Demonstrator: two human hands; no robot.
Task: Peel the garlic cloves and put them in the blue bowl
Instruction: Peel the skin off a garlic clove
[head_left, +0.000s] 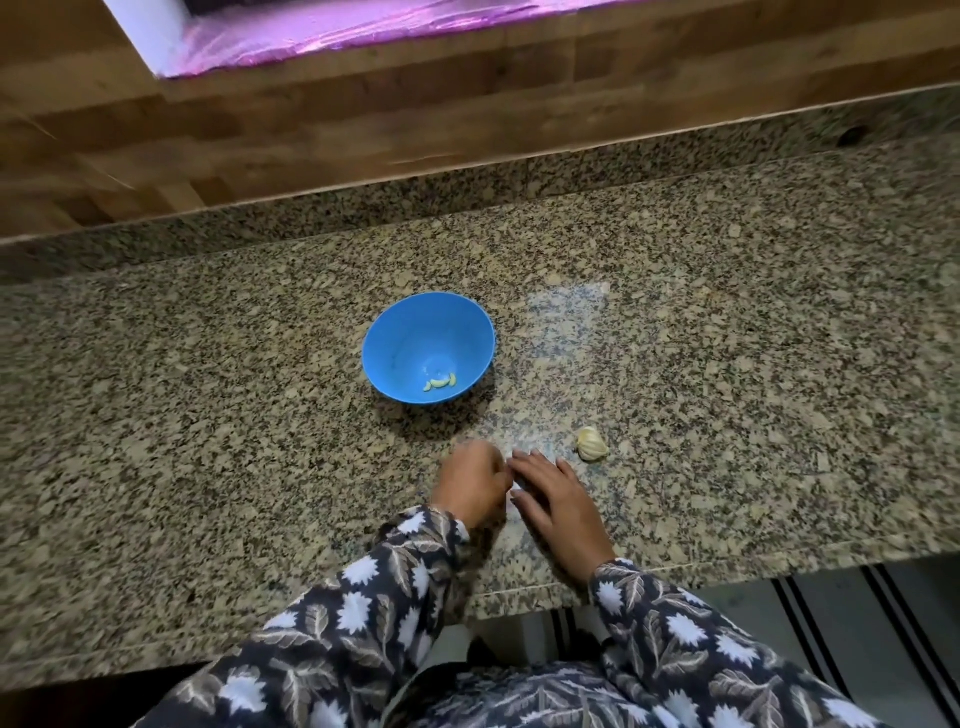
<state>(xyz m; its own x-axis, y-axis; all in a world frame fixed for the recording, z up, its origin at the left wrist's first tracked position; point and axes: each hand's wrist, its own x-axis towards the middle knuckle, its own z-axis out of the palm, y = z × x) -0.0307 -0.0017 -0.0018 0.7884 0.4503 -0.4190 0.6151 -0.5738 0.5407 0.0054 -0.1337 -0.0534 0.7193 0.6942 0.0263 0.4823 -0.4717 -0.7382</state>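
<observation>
Blue bowl (395, 332): we are seeing it upright on the worktop (208, 415), beyond both hands, with a few peeled cloves (440, 383) lying at its bottom.
Garlic (592, 443): the unpeeled piece is lying on the worktop just beside the right hand, apart from its fingertips and outside the bowl.
Left hand (472, 486): it is blurring, fingers curling inward; we cannot tell whether they are pinching a clove, a skin or nothing.
Right hand (561, 506): its fingers are lying straight and released, grasping nothing, pointing toward the left hand.
Step in hand: we are judging that another clove is being readied for peeling.
Doing it well: we are wanting one clove broken off the garlic, the skin pinched at its tip and stripped over the worktop, so that skins are staying out of the bowl.
Risk: we are watching for a small bare clove slipping away.
</observation>
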